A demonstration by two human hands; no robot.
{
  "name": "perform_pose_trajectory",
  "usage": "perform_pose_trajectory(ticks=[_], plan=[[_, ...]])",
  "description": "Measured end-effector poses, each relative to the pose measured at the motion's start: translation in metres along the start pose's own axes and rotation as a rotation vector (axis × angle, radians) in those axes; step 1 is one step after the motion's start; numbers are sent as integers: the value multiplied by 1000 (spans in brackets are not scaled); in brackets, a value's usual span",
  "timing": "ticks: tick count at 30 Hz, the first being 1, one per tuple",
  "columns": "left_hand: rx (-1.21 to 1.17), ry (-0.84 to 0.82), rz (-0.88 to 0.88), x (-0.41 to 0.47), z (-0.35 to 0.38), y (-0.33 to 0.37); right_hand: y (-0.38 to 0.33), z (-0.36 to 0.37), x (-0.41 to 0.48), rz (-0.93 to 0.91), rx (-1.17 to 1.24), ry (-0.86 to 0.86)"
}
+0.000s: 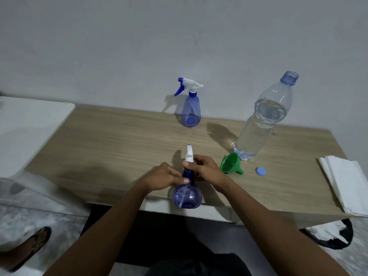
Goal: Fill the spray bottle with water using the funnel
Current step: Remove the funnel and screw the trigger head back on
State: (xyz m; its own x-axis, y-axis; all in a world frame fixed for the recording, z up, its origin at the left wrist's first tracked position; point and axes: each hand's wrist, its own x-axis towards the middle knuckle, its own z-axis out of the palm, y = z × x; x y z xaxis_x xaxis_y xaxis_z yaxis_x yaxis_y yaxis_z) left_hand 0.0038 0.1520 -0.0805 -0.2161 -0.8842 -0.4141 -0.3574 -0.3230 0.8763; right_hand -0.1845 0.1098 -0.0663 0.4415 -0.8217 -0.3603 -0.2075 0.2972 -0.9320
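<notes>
Spray bottle (pixel 188 196) at the table's (pixel 119 140) front edge, left hand (pixel 169 176) gripping its neck, right hand (pixel 207 170) pinching the white collar (pixel 188 159): best twist steadily, bottle upright, funnel (pixel 231 163) just beside.

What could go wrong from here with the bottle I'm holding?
The near spray bottle, held by the left hand and right hand, stands at the table's front edge; a hard twist could tip it off. The water bottle stands uncapped near the right arm; a bump would likely spill it.
</notes>
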Motion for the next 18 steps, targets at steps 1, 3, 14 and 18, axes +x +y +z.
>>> perform_pose_trajectory(ticks=[1,3,14,18], plan=[[-1,-3,1,0,0,0,0,0,0,-1,-8,-1],[-6,2,2,0,1,0,0,0,1,0,-12,-2],[-46,1,-23,-1,4,0,-1,0,-4,22,6,25],[-32,-4,-5,-2,2,3,-6,0,-5,24,31,24]])
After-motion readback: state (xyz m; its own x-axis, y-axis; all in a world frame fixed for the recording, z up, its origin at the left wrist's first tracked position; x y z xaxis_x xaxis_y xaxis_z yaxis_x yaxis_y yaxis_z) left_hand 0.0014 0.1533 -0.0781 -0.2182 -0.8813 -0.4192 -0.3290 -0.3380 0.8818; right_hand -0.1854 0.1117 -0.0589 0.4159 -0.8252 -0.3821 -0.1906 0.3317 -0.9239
